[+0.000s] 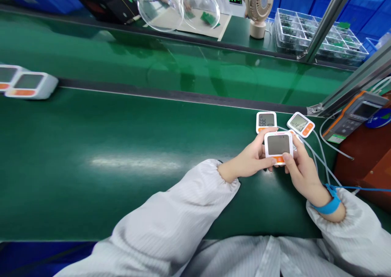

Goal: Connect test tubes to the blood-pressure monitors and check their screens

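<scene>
A white device with a grey screen and orange buttons (279, 145) is held up between both hands, its screen facing me. My left hand (252, 157) grips its left side, thumb at the lower edge. On its right side, my right hand (301, 169) holds it, the thumb at the orange buttons. Just behind lies a similar device (266, 119) with digits on its screen. Another wired device (301, 124) rests tilted to the right. A further one is mostly hidden behind my right hand. Two more white devices (30, 84) sit at the far left.
Grey cables (324, 163) run across the green table (122, 146) at the right, beside an orange-grey meter (354, 116) on a brown box (366, 159). A blue wrist strap circles my right wrist. Beyond the ledge are a fan (259, 6), a compartment tray (320, 34) and a person's hands.
</scene>
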`<control>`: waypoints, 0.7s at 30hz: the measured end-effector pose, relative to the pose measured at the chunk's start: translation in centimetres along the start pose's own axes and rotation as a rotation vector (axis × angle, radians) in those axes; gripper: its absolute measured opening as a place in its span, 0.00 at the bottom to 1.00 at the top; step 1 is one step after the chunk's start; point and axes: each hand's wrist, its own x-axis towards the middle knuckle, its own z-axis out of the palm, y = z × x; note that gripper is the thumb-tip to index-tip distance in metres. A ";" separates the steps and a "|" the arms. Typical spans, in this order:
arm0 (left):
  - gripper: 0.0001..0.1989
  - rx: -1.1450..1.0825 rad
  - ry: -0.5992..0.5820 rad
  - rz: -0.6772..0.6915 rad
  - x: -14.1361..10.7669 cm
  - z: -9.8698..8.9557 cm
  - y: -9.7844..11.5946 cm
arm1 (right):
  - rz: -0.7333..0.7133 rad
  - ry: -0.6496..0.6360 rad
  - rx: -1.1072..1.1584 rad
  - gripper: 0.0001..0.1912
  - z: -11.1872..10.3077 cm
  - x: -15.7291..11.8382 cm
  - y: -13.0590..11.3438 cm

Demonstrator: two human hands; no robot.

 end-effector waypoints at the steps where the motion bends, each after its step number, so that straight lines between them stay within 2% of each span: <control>1: 0.40 -0.002 -0.001 0.002 0.0 0.0 0.0 | 0.001 0.000 0.000 0.33 0.0 0.0 0.0; 14: 0.39 -0.019 -0.006 0.023 0.1 -0.1 -0.3 | 0.002 0.007 0.005 0.32 0.0 0.0 -0.1; 21: 0.42 -0.012 0.002 0.000 0.1 -0.1 -0.1 | -0.012 0.010 -0.005 0.31 0.0 0.0 0.0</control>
